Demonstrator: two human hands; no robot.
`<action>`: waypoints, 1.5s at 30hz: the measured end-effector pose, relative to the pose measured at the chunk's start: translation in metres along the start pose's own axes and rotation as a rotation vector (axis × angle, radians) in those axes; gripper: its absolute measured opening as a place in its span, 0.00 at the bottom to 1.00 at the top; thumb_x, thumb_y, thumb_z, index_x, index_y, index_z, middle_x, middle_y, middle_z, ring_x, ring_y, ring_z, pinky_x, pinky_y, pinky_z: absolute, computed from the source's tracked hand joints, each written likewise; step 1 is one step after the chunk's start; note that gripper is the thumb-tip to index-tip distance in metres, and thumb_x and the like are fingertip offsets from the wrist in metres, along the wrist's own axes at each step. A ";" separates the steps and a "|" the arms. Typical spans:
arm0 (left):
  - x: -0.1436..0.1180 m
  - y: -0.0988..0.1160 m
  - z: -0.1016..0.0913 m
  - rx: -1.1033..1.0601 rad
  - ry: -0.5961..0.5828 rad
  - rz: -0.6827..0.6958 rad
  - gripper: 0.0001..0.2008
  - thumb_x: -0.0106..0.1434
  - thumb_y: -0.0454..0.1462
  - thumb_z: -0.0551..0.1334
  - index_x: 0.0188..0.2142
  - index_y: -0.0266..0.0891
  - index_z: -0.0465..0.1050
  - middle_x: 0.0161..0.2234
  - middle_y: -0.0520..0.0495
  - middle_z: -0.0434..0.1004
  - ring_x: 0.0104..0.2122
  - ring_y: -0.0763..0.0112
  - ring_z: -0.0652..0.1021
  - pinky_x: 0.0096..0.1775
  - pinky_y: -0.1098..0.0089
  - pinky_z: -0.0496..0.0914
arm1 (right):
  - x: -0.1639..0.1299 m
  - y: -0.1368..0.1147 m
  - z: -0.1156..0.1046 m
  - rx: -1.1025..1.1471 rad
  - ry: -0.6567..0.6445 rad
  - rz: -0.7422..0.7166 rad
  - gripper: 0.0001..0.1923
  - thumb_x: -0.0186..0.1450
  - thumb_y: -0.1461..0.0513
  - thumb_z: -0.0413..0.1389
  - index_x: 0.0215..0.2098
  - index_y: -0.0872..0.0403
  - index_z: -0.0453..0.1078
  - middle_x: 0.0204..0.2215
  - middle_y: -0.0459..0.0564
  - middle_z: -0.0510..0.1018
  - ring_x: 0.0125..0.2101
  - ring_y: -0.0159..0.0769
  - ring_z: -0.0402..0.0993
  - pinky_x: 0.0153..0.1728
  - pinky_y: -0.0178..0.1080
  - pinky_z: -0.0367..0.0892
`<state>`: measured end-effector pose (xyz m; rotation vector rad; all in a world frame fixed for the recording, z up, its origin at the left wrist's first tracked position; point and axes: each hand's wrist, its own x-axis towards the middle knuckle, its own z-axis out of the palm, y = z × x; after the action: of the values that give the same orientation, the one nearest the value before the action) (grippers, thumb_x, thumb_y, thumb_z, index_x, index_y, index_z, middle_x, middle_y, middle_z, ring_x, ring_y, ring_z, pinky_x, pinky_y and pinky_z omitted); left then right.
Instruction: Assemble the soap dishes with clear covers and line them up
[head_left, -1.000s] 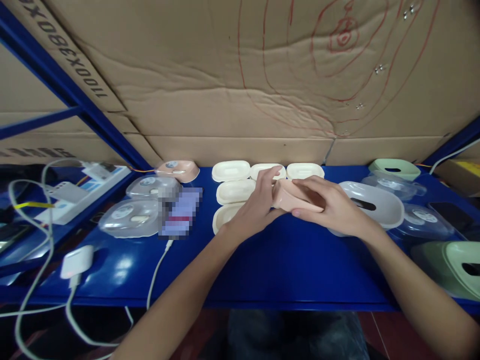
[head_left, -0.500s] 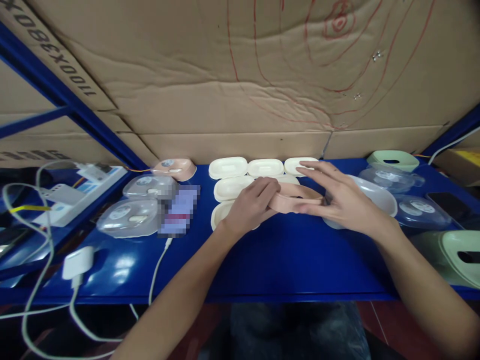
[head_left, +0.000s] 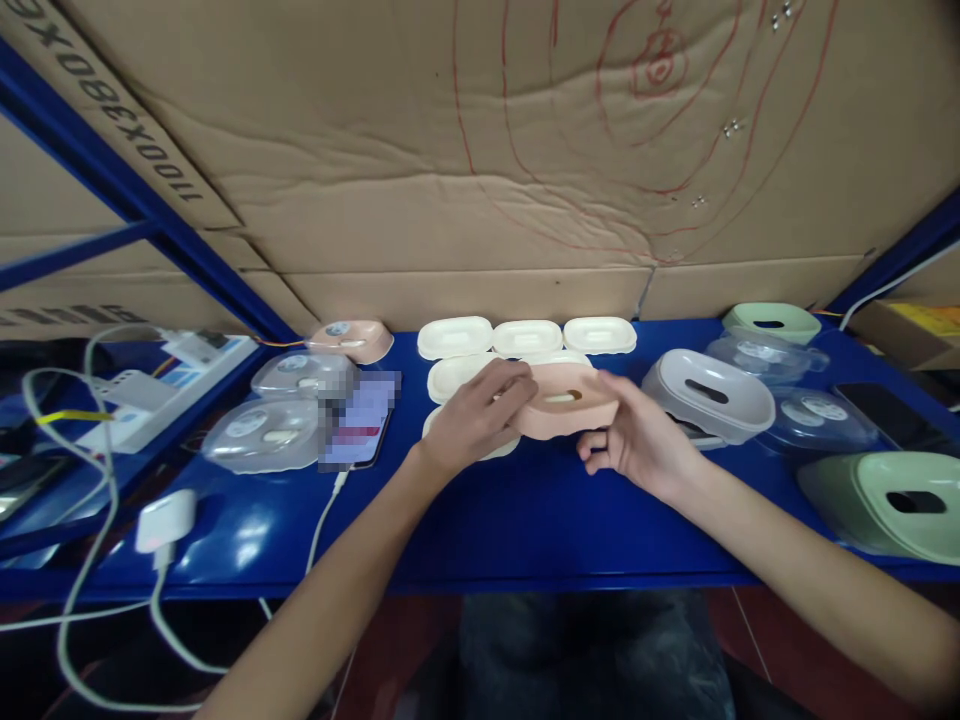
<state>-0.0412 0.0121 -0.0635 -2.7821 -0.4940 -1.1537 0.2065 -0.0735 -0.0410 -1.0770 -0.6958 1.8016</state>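
Observation:
A pink oval cover with a slot (head_left: 570, 415) is held up over the blue shelf, tilted towards me. My left hand (head_left: 476, 410) is closed around its left end. At the right end, the thumb of my right hand (head_left: 649, 440) presses the rim while the other fingers curl below it. A small pale piece (head_left: 559, 398) shows at the slot. Behind and left of the cover lie several cream oval trays (head_left: 457, 338), partly hidden by my left hand. Just right of my right hand is a whitish oval cover with a slot (head_left: 712, 390), resting on something dark.
Clear plastic covers (head_left: 262, 435) and a phone on a cable (head_left: 367, 415) lie left, near a power strip (head_left: 180, 390) and white charger (head_left: 166, 520). Another pink cover (head_left: 352, 342) stands behind. At right are a green slotted box (head_left: 885, 505), clear lids (head_left: 817, 415) and a dark phone (head_left: 892, 415).
The pink cover has shifted slightly left and down, its top turned more to me. My right hand has dropped from spread above the trays to curled at the cover's right end.

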 end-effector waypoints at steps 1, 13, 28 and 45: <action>-0.003 -0.001 0.002 -0.028 -0.048 -0.030 0.12 0.73 0.33 0.64 0.55 0.43 0.75 0.56 0.33 0.79 0.57 0.50 0.81 0.57 0.51 0.79 | 0.007 0.001 0.000 0.009 0.031 -0.011 0.18 0.70 0.48 0.65 0.46 0.52 0.75 0.28 0.48 0.82 0.22 0.37 0.78 0.23 0.38 0.79; 0.009 0.006 -0.003 -0.566 -0.062 -0.657 0.39 0.70 0.50 0.73 0.75 0.46 0.64 0.73 0.31 0.68 0.67 0.45 0.77 0.61 0.45 0.79 | 0.026 0.029 -0.012 -0.213 0.102 -0.448 0.31 0.66 0.45 0.72 0.58 0.53 0.72 0.36 0.48 0.84 0.25 0.40 0.83 0.25 0.45 0.85; 0.019 0.028 0.019 -0.557 0.103 -0.895 0.22 0.71 0.49 0.71 0.58 0.41 0.83 0.49 0.41 0.88 0.45 0.57 0.84 0.47 0.59 0.76 | 0.027 0.029 -0.012 -0.432 0.231 -0.636 0.26 0.71 0.41 0.66 0.52 0.49 0.68 0.27 0.41 0.79 0.18 0.35 0.76 0.17 0.39 0.74; 0.031 0.046 0.024 -1.080 0.333 -1.181 0.25 0.62 0.47 0.77 0.56 0.43 0.82 0.48 0.44 0.86 0.45 0.60 0.83 0.43 0.65 0.75 | 0.037 0.034 -0.029 -0.836 0.482 -0.934 0.27 0.80 0.45 0.54 0.69 0.49 0.70 0.63 0.60 0.82 0.63 0.54 0.78 0.66 0.61 0.71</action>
<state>0.0106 -0.0186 -0.0570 -2.7174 -2.1709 -2.6739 0.2105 -0.0548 -0.0953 -1.3087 -1.3908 0.4001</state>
